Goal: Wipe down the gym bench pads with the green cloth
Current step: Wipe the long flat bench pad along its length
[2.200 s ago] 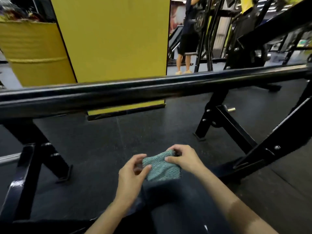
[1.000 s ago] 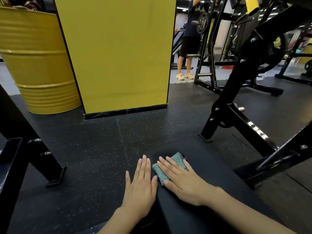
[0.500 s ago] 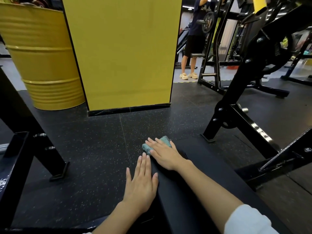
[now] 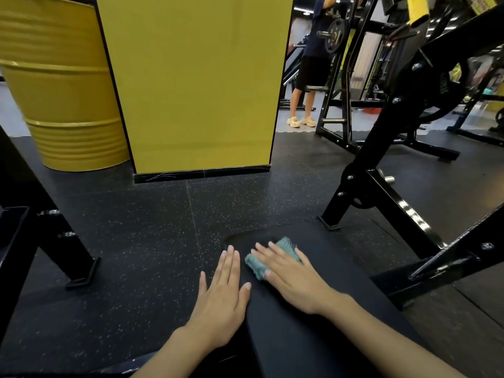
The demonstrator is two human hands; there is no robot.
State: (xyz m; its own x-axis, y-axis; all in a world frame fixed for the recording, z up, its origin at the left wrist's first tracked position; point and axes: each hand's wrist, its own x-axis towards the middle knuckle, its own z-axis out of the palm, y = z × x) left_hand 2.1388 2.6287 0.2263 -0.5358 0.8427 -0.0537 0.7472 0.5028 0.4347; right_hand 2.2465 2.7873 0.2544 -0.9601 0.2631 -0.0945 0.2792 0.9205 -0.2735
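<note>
Cloth, teal-green, under flat right fingers; left fingers straight at pad edge.

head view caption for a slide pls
Right hand presses the green cloth on the black bench pad while the left hand rests flat at its edge.

Yellow ribbed drum, 10 o'clock. Yellow pillar with black base, 12 o'clock. Speckled black rubber floor, centre. Black steel machine frame, 3 o'clock. Second black frame, 9 o'clock. Person in cream clogs near a weight plate, 1 o'clock.
</note>
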